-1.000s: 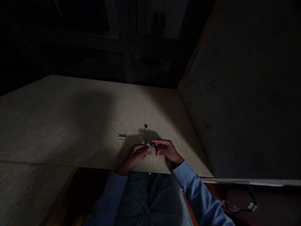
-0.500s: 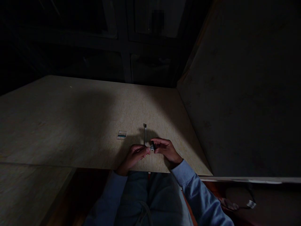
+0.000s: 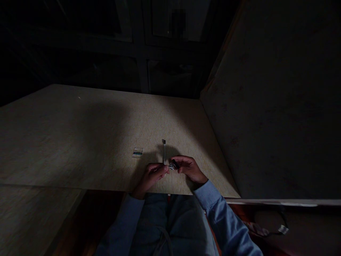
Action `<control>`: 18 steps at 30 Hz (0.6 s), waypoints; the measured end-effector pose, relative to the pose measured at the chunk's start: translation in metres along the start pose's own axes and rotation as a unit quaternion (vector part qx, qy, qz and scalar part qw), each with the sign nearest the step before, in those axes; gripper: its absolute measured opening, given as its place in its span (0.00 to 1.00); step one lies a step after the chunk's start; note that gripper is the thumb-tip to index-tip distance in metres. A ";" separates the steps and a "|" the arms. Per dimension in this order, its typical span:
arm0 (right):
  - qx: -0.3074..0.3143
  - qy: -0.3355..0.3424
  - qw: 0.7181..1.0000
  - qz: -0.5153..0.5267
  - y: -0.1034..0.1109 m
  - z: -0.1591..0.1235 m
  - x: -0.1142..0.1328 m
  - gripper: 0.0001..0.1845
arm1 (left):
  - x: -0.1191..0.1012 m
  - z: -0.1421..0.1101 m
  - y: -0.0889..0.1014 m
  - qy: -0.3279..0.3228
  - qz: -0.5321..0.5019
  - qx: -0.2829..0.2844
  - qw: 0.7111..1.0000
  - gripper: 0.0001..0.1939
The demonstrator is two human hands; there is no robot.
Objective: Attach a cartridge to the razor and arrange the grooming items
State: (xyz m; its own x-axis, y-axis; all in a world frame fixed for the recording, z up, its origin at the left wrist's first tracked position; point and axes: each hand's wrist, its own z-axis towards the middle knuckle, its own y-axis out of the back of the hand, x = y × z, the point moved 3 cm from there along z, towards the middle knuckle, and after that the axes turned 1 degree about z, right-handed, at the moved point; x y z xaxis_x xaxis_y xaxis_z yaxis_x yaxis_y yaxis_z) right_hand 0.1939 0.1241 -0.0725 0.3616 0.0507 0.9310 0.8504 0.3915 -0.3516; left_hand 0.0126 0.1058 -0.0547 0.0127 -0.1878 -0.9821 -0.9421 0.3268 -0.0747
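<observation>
Sleeves (image 3: 222, 213) of blue cloth come up from the bottom of my head view, slanting inward over the near edge of the pale table (image 3: 112, 142). Through the camera I see the left hand (image 3: 154, 175) with its wrist bent toward the middle, back of the hand up, fingers curled under and thumb laid along the top. Its thumb and forefinger pinch one end of a small silver-and-black piece (image 3: 172, 166). From the other side I have the right hand (image 3: 189, 169), its wrist just past the table edge and its fingers reaching left. Thumb below and fingers above, it grips the dark end of that same piece, which sits between both sets of fingertips, in front of the body. I cannot make out the piece's finer shape in this dim light.

Just beyond the left fingertips, a thin rod (image 3: 164, 153) with a dark tip stretches away from me over the table; I cannot tell whether those fingers touch its near end. To the left of the rod, well apart from it, a little clear case (image 3: 137, 152) with a teal strip lies on the tabletop.
</observation>
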 end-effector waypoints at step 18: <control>-0.060 0.000 0.997 0.040 0.007 -0.001 0.004 0.28 | 0.018 0.001 0.000 -0.038 -0.037 -0.062 0.997 0.34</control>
State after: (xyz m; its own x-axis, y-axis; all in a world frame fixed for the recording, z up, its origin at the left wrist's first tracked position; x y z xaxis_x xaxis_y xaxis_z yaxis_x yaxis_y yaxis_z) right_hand 0.2022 0.1261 -0.0712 0.4298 0.0768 0.8996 0.8585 0.2739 -0.4336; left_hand 0.0137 0.1035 -0.0723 0.1037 -0.1356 -0.9853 -0.9718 0.1971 -0.1294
